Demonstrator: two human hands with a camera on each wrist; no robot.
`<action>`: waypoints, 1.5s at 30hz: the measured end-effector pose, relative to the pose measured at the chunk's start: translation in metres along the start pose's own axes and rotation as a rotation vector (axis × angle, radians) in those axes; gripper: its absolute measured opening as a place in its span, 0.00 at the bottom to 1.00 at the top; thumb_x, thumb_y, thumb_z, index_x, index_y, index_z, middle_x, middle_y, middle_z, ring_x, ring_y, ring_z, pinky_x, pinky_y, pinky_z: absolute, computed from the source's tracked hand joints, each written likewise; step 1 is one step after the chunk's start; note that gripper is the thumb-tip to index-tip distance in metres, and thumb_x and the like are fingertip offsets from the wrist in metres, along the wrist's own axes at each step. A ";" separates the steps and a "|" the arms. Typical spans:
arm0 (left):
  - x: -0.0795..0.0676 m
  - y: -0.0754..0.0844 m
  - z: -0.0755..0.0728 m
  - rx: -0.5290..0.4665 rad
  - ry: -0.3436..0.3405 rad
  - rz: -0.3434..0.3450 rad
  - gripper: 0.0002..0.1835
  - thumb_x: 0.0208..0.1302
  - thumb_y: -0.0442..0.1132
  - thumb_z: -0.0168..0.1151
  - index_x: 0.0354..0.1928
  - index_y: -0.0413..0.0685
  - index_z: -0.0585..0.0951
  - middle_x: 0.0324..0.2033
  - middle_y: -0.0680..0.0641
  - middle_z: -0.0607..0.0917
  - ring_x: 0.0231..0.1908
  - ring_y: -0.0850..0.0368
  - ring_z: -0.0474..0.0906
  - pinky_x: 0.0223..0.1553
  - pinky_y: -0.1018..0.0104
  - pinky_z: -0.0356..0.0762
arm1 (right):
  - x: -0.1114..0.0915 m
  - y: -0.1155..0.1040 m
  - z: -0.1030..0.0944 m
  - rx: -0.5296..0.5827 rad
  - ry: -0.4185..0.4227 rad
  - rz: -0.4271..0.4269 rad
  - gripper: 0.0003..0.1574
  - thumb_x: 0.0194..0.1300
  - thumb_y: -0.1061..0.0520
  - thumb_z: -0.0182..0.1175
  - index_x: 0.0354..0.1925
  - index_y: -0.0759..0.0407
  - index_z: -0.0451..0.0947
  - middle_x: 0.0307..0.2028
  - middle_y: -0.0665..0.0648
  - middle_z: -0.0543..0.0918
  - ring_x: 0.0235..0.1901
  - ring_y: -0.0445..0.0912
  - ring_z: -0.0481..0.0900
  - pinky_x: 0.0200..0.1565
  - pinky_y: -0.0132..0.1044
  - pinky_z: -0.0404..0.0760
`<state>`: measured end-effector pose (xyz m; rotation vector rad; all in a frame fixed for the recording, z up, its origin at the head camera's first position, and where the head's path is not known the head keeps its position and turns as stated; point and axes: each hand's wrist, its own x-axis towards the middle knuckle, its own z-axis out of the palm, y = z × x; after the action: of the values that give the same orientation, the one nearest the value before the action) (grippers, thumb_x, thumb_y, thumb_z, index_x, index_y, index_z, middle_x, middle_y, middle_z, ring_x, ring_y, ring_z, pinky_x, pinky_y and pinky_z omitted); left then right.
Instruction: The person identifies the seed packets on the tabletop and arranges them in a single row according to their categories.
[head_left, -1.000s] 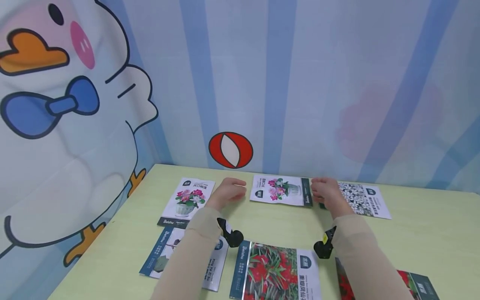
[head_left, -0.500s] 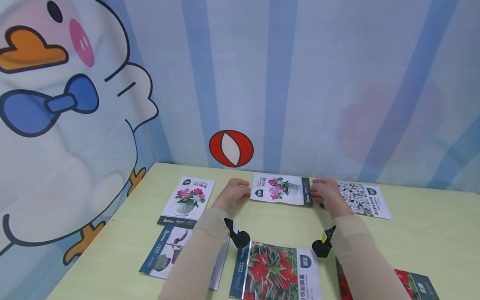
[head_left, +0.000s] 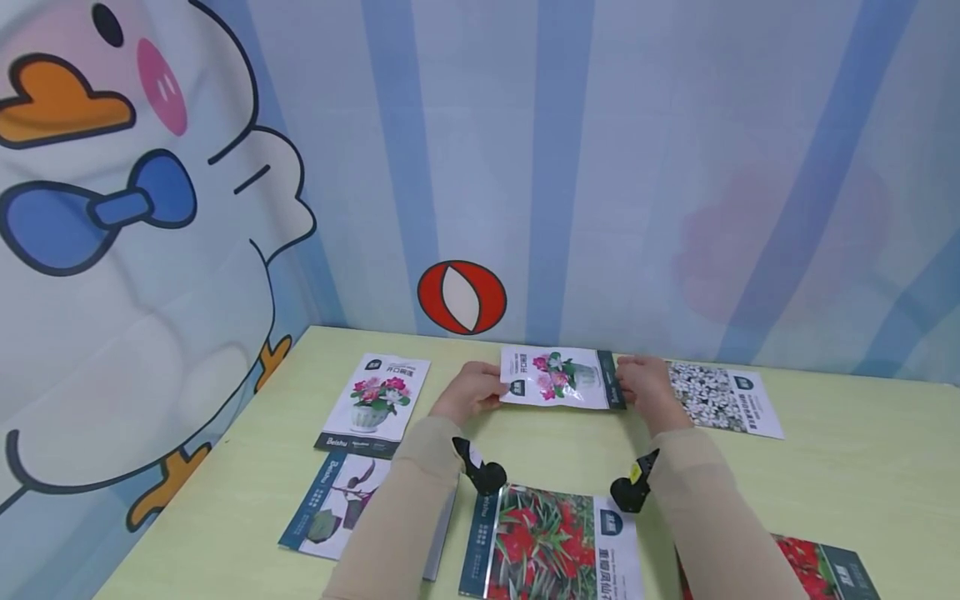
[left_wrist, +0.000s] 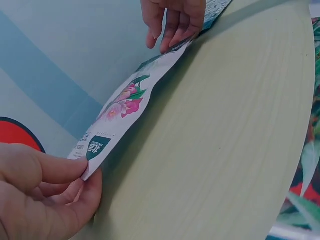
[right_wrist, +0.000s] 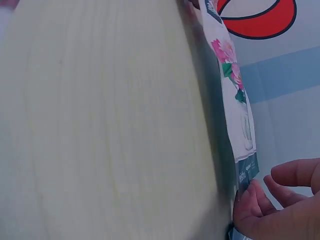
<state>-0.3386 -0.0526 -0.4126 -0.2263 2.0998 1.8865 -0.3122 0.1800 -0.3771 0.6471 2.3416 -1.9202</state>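
Note:
A white seed packet (head_left: pixel 558 377) with pink potted flowers and a dark end band lies crosswise at the back middle of the table. My left hand (head_left: pixel 471 392) pinches its left end; in the left wrist view the thumb (left_wrist: pixel 62 169) is on top and fingers are beneath. My right hand (head_left: pixel 647 385) is at the packet's dark end. Its fingertips touch the edge there, while the thumb (right_wrist: pixel 295 172) stays apart from it in the right wrist view. The packet's left end is slightly raised off the table.
A matching flower packet (head_left: pixel 375 400) lies to the left, above a packet with a dark-leaved plant (head_left: pixel 330 508). A white-blossom packet (head_left: pixel 720 400) lies right of my right hand. Red-flower packets (head_left: pixel 551 537) lie in front, one partly under the right sleeve. A printed curtain (head_left: pixel 630 167) backs the table.
My left hand has moved right and taken hold of the packet's left end, which has lifted a little. My right hand has shifted slightly left onto the dark end.

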 end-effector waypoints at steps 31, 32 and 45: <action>-0.030 0.033 -0.006 -0.559 0.114 0.156 0.28 0.63 0.26 0.53 0.66 0.37 0.63 0.57 0.37 0.71 0.46 0.53 0.72 0.44 0.72 0.77 | -0.027 -0.024 0.001 0.490 -0.262 0.169 0.35 0.63 0.70 0.47 0.65 0.57 0.51 0.29 0.54 0.71 0.23 0.40 0.74 0.27 0.28 0.78; -0.030 0.034 -0.006 -0.569 0.128 0.157 0.27 0.64 0.27 0.54 0.65 0.39 0.64 0.56 0.38 0.72 0.44 0.54 0.73 0.40 0.75 0.77 | -0.029 -0.025 0.004 0.512 -0.264 0.167 0.36 0.62 0.70 0.47 0.66 0.57 0.50 0.29 0.54 0.72 0.23 0.40 0.74 0.28 0.28 0.78; -0.029 0.033 0.002 -0.737 0.251 0.287 0.23 0.66 0.29 0.52 0.63 0.37 0.64 0.55 0.36 0.74 0.49 0.50 0.75 0.51 0.63 0.75 | -0.055 -0.025 0.044 0.500 -0.358 0.079 0.28 0.60 0.74 0.52 0.56 0.65 0.57 0.25 0.55 0.77 0.23 0.42 0.78 0.26 0.29 0.79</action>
<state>-0.3214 -0.0491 -0.3721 -0.3470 1.5269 2.8798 -0.2803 0.1190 -0.3480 0.3629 1.6159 -2.3644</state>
